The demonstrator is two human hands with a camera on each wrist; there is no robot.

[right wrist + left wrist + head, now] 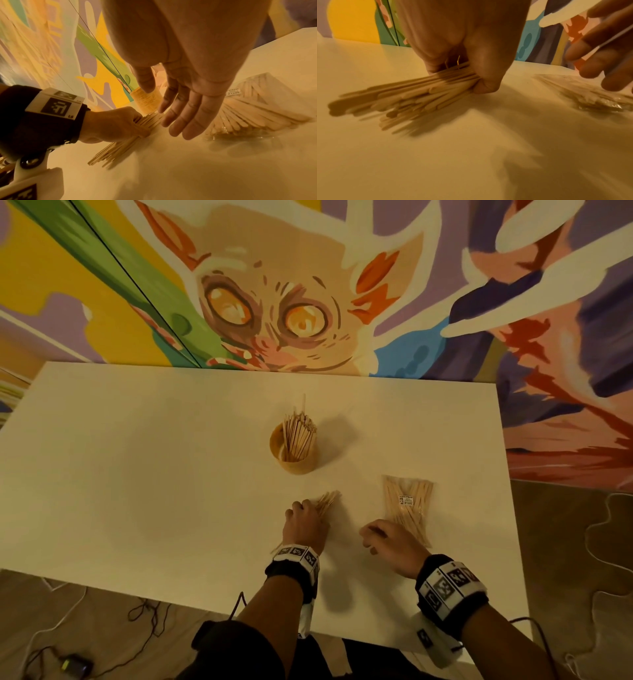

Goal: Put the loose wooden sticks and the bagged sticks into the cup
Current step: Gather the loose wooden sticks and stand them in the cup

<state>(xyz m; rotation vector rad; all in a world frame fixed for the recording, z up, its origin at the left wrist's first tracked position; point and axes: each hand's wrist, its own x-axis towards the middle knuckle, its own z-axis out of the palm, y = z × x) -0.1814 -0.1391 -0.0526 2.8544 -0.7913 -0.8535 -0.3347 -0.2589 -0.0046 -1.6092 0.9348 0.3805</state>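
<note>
Some sticks already stand in the wooden cup [293, 444] beyond the left hand [306, 525], which grips a loose stick bundle [399, 98], while the bagged sticks [408, 506] lie untouched just beside the right hand [390, 542], its fingers spread and holding nothing.

Pale tan wooden sticks [328, 501] and a tan cup [294, 451] sit on a cream-white table [137, 474]. The clear bag [407, 508] carries a white label.
</note>
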